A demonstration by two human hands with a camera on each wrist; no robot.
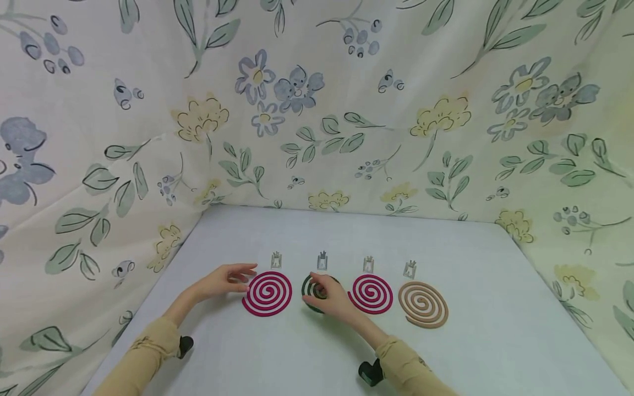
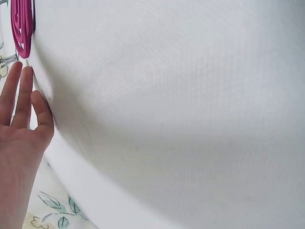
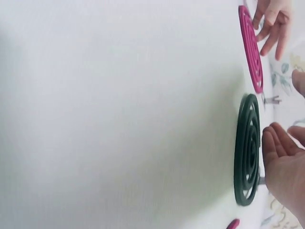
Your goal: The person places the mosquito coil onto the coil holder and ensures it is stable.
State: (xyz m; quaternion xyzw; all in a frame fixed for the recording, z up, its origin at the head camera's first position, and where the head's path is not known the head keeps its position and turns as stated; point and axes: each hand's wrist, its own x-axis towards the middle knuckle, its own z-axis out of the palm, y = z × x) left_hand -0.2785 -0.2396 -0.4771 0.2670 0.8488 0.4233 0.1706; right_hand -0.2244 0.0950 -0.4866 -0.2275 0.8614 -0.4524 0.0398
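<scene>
Four Metal Stands (image 1: 322,261) Behind Four Mosquito Coils

A left hand (image 1: 224,280), fingers loosely parted, hovers beside one magenta coil (image 1: 268,292); a right hand (image 1: 335,298), thumb and fingers apart, hovers over one dark-green coil (image 3: 241,155). Farther right: another magenta coil (image 1: 370,293), one tan coil (image 1: 421,300).

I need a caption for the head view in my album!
Left hand by a pink mosquito coil, right hand over the dark green one.

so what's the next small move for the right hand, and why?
Probably lower the right hand and pinch the green coil. The head view puts the hand right over the coil, and the right wrist view shows a gap beneath its fingers, which seem to hold nothing.
</scene>
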